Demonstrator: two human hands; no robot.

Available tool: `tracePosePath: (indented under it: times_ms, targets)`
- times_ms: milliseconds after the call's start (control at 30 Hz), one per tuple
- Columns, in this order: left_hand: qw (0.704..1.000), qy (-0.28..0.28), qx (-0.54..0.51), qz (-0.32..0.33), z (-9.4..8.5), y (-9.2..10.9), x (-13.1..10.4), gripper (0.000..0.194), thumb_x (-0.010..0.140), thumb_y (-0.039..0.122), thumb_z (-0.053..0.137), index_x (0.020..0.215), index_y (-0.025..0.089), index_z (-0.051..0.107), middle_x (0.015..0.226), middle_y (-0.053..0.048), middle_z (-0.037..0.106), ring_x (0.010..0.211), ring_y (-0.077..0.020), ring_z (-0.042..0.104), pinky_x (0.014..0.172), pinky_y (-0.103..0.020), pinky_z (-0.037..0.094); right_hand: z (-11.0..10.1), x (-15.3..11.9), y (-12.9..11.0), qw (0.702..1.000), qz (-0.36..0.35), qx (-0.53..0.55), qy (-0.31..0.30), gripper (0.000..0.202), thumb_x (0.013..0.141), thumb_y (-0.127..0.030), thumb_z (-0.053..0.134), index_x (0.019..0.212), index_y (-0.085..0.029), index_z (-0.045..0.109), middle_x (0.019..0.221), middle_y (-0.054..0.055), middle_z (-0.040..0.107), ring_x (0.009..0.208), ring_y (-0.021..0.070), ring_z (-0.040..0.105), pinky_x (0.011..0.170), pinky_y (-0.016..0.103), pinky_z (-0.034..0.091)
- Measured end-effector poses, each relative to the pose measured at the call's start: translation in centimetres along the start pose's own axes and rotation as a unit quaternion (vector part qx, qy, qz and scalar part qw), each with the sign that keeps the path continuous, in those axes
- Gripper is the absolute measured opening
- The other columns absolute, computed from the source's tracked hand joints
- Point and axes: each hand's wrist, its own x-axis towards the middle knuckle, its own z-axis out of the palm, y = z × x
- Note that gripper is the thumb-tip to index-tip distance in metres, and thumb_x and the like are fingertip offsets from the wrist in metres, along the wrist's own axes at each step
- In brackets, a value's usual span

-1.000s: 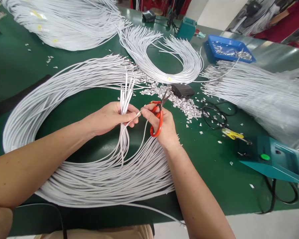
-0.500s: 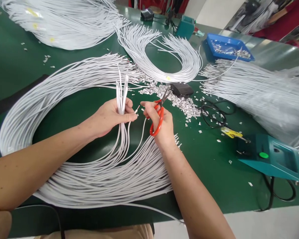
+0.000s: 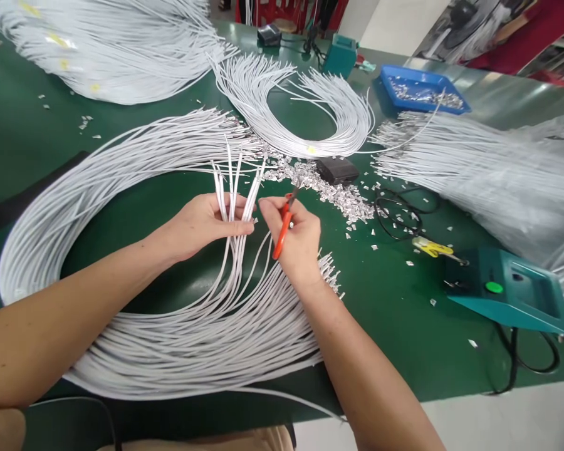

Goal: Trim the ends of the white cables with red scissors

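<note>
Several upright white wires [image 3: 235, 188] are gripped between the thumb and fingers of my left hand [image 3: 207, 222], their tips fanned out above it. My right hand [image 3: 296, 235], just to the right, is closed around red-handled scissors [image 3: 283, 228] whose blades point up and away. Its thumb and forefinger are pinched near the wires; whether they hold anything there cannot be made out. Beneath both hands curves a big bundle of white cables [image 3: 207, 351], its cut ends lying under my right wrist.
Small silvery scraps [image 3: 343, 197] lie beyond my right hand, beside a black block [image 3: 337, 170]. A teal device [image 3: 507, 288] with a yellow clip [image 3: 432, 247] stands right. Further back are a coiled bundle [image 3: 305, 147], a blue tray [image 3: 423, 106] and a person's red clothing [image 3: 521, 37].
The wires in my left hand have spread apart, with more at its right side. My right hand has moved slightly left, and the scissors have turned more edge-on. The whole view has shifted a little.
</note>
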Motion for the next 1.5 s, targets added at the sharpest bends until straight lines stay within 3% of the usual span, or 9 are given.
tracePosePath:
  times_ms: [167,400,533,733,1000,1100,1200,1333,1500]
  targets:
    - [0.997,-0.011,0.073,0.028,0.1,0.1,0.1,0.025,0.071,0.035,0.081,0.087,0.018,0.073,0.080,-0.002,0.073,0.080,-0.0182,0.067,0.083,-0.035,0.051,0.0,0.1,0.2,0.997,0.047,-0.008,-0.057,0.012,0.075,-0.030,0.068,0.072,-0.018,0.071,0.073,-0.002,0.066,0.068,0.0111,0.055,0.068,0.025,0.045]
    - [0.986,0.074,-0.152,0.011,-0.4,0.4,0.7,0.028,0.070,0.028,0.083,0.082,0.017,0.060,0.101,-0.003,0.070,0.094,-0.0164,0.068,0.079,-0.028,0.053,-0.1,0.1,-0.2,0.985,0.128,-0.006,-0.118,0.016,0.071,-0.032,0.069,0.066,-0.018,0.068,0.061,-0.004,0.058,0.059,0.0095,0.047,0.061,0.025,0.038]
    - [0.985,0.049,-0.162,0.016,-0.5,0.6,0.9,0.036,0.066,0.024,0.084,0.071,0.017,0.049,0.082,0.000,0.064,0.081,-0.0134,0.067,0.063,-0.021,0.046,0.4,-0.2,-0.3,0.970,0.157,0.007,-0.188,0.018,0.069,-0.034,0.073,0.063,-0.017,0.068,0.059,-0.004,0.059,0.057,0.0095,0.047,0.059,0.026,0.038]
    - [0.995,0.004,-0.102,0.017,0.0,1.0,0.2,0.033,0.071,0.021,0.079,0.072,0.019,0.045,0.074,0.000,0.066,0.072,-0.0144,0.067,0.061,-0.025,0.044,-0.2,0.6,-0.2,0.976,0.152,0.144,-0.057,0.019,0.073,-0.036,0.072,0.065,-0.019,0.068,0.066,-0.002,0.061,0.062,0.0100,0.051,0.065,0.026,0.044]
    - [0.997,-0.026,-0.058,0.047,0.4,0.9,-0.4,0.029,0.073,0.021,0.078,0.079,0.020,0.049,0.075,0.003,0.067,0.072,-0.0146,0.069,0.070,-0.026,0.049,-0.2,0.6,-0.2,0.963,0.119,0.191,-0.148,0.018,0.068,-0.037,0.080,0.073,-0.022,0.070,0.079,-0.001,0.070,0.073,0.0128,0.062,0.077,0.031,0.050]
    - [0.997,-0.008,-0.063,0.041,0.4,0.8,-0.3,0.029,0.072,0.023,0.079,0.080,0.020,0.051,0.079,0.002,0.068,0.073,-0.0142,0.068,0.069,-0.026,0.048,-0.3,0.6,0.2,0.983,0.100,0.110,-0.107,0.021,0.073,-0.042,0.075,0.076,-0.021,0.071,0.080,0.000,0.070,0.076,0.0143,0.062,0.077,0.031,0.050]
    - [0.997,0.039,-0.049,0.049,0.5,0.8,-0.1,0.030,0.069,0.023,0.080,0.079,0.020,0.052,0.081,0.000,0.069,0.072,-0.0149,0.067,0.065,-0.026,0.047,-0.6,0.8,0.6,0.990,0.088,-0.075,-0.082,0.023,0.078,-0.042,0.066,0.076,-0.020,0.070,0.073,0.000,0.066,0.069,0.0143,0.057,0.071,0.031,0.046]
    - [0.995,0.083,-0.006,0.062,0.5,0.7,0.0,0.030,0.066,0.026,0.081,0.076,0.020,0.053,0.083,-0.002,0.071,0.074,-0.0178,0.067,0.063,-0.028,0.047,-0.8,0.7,1.0,0.946,0.053,-0.296,-0.119,0.024,0.079,-0.043,0.064,0.070,-0.020,0.064,0.076,0.003,0.064,0.068,0.0158,0.055,0.063,0.030,0.040]
    - [0.990,0.110,0.045,0.075,0.4,0.5,0.0,0.029,0.064,0.029,0.082,0.076,0.021,0.056,0.084,-0.002,0.072,0.076,-0.0191,0.067,0.064,-0.029,0.048,-0.6,0.6,0.8,0.912,0.006,-0.386,-0.142,0.027,0.083,-0.042,0.060,0.068,-0.020,0.061,0.078,0.004,0.062,0.068,0.0165,0.055,0.059,0.029,0.035]
